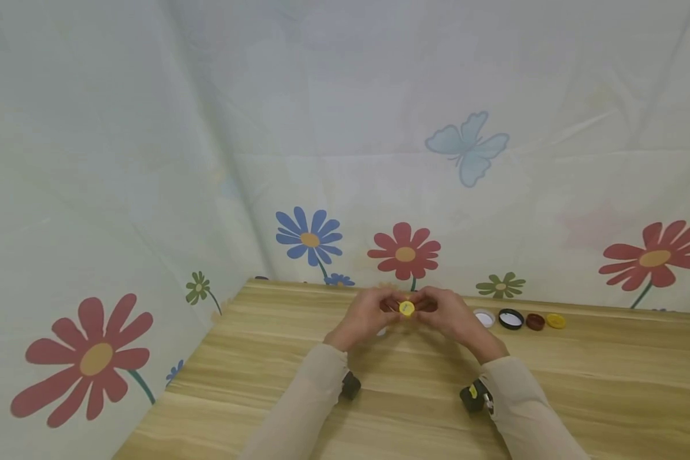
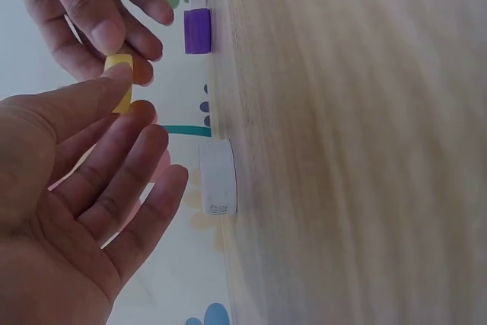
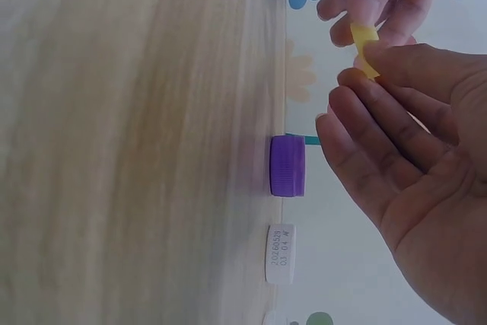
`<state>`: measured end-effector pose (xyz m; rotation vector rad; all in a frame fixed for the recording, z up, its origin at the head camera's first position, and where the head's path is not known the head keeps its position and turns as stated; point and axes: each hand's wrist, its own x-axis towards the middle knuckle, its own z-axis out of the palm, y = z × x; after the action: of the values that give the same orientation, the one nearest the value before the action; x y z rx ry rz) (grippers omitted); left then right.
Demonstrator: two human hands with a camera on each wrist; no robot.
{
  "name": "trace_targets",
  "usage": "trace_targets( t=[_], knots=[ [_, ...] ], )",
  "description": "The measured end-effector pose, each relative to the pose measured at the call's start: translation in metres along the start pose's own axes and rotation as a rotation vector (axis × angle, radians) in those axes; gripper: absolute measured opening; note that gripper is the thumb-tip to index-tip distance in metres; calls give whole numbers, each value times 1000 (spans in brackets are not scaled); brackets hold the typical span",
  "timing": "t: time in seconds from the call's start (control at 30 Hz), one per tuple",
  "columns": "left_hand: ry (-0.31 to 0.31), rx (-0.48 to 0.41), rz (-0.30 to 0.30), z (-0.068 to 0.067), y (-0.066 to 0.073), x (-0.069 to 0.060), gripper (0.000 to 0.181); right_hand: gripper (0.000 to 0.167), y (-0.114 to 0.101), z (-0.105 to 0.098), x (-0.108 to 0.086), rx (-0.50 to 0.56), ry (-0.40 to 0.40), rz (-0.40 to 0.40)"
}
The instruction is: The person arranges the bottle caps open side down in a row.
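- Flower-printed cloth [image 1: 345,96] backs a wood-grain tabletop [image 1: 402,409] on my head view. Near its far edge I have the left hand [image 1: 365,316] and right hand [image 1: 447,313] together, both pinching one small yellow cap [image 1: 406,308] between them, its marked face towards me. Just right of the right hand I count a row: a white ring [image 1: 484,318], a black lid [image 1: 511,319], a dark red cap [image 1: 535,321] and a yellow lid [image 1: 555,321].
- On the left wrist feed I see the left thumb on the yellow cap, the other fingers spread loosely. A purple cap [image 2: 198,31] and a white cap [image 2: 218,176] stand well apart on the tabletop.
- From the right wrist I get the right thumb pressing the yellow cap against its fingers; a printed white piece [image 3: 281,254] sits near the purple cap.
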<state>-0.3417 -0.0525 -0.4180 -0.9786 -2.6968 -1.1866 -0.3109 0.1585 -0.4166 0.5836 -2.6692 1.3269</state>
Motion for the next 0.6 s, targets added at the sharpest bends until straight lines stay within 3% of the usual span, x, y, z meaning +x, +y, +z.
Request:
trace_targets(
  t=[0.6],
  knots=[
    [-27,-22,-25,0,1,-1,25,19,-2,3,-1,-25,-4,2]
  ],
)
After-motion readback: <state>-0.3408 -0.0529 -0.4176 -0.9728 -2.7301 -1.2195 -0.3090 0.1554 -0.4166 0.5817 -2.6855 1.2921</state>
